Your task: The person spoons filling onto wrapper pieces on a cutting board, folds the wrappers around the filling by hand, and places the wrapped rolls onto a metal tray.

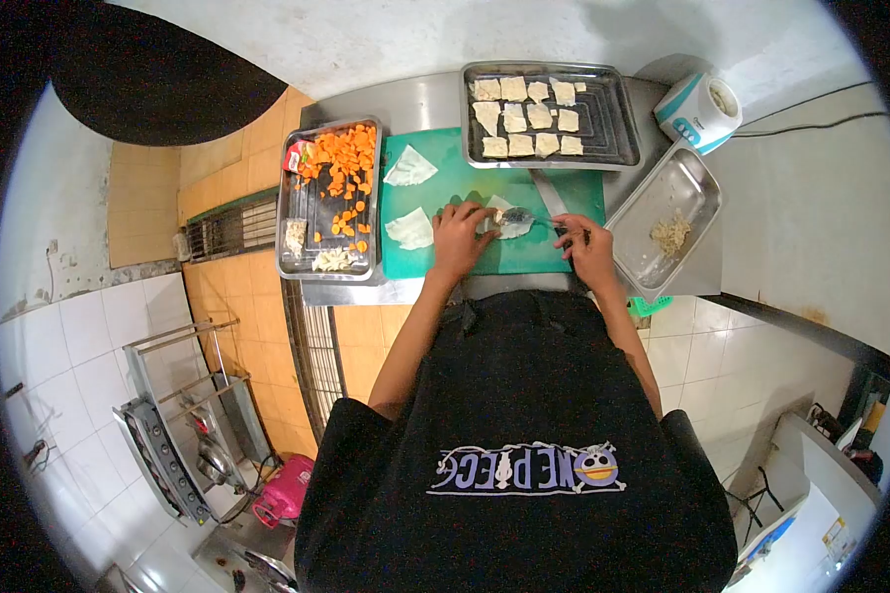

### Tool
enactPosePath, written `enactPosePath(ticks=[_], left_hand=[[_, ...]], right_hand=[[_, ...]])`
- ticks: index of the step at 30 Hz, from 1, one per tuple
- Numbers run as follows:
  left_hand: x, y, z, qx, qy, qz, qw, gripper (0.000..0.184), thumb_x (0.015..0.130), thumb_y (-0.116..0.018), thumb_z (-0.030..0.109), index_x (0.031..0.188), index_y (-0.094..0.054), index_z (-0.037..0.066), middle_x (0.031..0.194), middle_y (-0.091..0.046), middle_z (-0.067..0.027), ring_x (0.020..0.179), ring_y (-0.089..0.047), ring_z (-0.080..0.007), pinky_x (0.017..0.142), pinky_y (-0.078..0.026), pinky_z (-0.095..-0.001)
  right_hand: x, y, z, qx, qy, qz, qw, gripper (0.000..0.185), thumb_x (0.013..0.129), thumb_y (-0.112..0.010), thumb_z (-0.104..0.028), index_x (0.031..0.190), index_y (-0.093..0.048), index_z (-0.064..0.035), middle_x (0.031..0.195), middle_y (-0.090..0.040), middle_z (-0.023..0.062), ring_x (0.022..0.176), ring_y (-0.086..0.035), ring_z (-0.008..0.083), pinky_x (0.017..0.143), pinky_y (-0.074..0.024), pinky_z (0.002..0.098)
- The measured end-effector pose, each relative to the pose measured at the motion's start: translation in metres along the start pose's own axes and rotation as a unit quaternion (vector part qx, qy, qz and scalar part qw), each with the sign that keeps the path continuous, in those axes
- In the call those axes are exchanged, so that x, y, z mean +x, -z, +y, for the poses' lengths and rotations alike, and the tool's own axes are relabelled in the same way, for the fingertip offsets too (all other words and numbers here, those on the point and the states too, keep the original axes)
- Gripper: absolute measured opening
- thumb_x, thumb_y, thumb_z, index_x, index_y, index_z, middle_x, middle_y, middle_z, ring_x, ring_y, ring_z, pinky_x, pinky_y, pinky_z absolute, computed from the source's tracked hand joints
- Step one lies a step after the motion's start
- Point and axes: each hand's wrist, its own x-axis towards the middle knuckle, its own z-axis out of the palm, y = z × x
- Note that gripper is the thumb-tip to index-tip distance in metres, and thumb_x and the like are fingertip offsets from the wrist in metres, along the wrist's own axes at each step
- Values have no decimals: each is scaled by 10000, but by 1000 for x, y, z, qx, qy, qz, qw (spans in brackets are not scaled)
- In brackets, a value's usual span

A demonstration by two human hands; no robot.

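Note:
On the green cutting board point(445, 188), my left hand point(458, 240) is at the left edge of a pale dough wrapper point(517, 231), its thumb and fingers curled around that edge. My right hand point(585, 249) grips a metal spoon point(516, 215), whose bowl lies over the wrapper near my left fingertips. A little filling shows by the spoon's tip; how much is hard to make out. Two more loose wrappers lie left of my left hand, an upper one point(410, 166) and a lower one point(410, 229). Behind the spoon rests a wide knife blade point(546, 191).
A metal tray point(285, 237) at left holds chopped carrots point(341, 158) and pale pieces. The back tray point(623, 148) bears rows of folded dough squares point(514, 119). At right, another tray point(635, 212) contains minced filling point(670, 235). A white-blue appliance point(697, 114) stands behind it.

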Motion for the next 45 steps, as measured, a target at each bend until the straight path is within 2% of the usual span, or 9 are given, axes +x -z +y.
enactPosePath(ticks=[10,17,20,22,26,29,35,37,45], left_hand=[[-1,1,1,-7,17,6,1000,546,761,-883,350,1268,-721,226,1149,-686,37,1128,-600,-261,952,-429,-482],[-2,-3,0,-8,5,19,1000,537,750,-889,352,1247,-729,225,1151,-688,36,1119,-603,-262,933,-433,-480],[0,0,1,1,9,18,1000,534,750,-887,361,1242,-731,225,1153,-689,37,1117,-604,-263,936,-433,-480],[-1,1,-1,-3,12,-8,1000,520,797,-858,381,1267,-697,226,1197,-685,-5,1152,-600,-311,957,-478,-518],[-2,-1,-1,-7,4,3,1000,525,788,-867,366,1265,-696,227,1191,-684,-7,1153,-598,-313,947,-478,-518],[-2,-1,-2,-8,0,5,1000,532,779,-876,351,1264,-693,226,1210,-682,-8,1148,-602,-318,940,-476,-517],[-3,2,3,-9,25,6,1000,378,793,-868,292,1133,-731,202,1118,-730,3,1091,-634,-307,924,-461,-496],[-1,1,5,-7,-9,62,998,200,834,-828,297,993,-768,192,964,-743,28,981,-650,-254,852,-427,-453],[1,-4,9,-11,-2,45,999,152,863,-807,312,964,-776,202,982,-762,18,1013,-659,-260,871,-440,-462]], right_hand=[[7,-17,-3,33,-74,45,996,338,1127,-515,-249,1164,-723,15,966,-762,133,690,-734,154,530,-579,291],[8,-22,-2,81,-81,48,992,341,1121,-505,-246,1130,-725,15,923,-768,129,661,-724,156,526,-575,293],[9,-23,-5,33,-71,37,996,342,1122,-501,-242,1120,-724,17,927,-769,135,659,-724,159,521,-570,293],[9,-22,-3,49,-69,59,995,343,1121,-505,-245,1112,-720,22,924,-768,136,654,-725,159,516,-565,293],[8,-22,5,36,-65,45,996,338,1121,-514,-255,1108,-716,16,924,-768,141,648,-724,162,510,-568,300],[8,-21,4,96,-103,103,985,333,1118,-520,-261,1105,-710,12,919,-766,145,634,-717,165,502,-571,310],[7,-21,8,151,-166,116,968,305,1082,-587,-262,1090,-714,15,921,-773,139,655,-718,162,511,-576,309],[7,-22,8,148,-173,92,969,288,1046,-653,-262,1090,-730,11,942,-783,134,693,-727,161,530,-581,309],[-2,-5,9,108,-207,2,972,240,1014,-695,-199,1171,-744,-24,981,-783,115,724,-732,162,550,-579,307]])
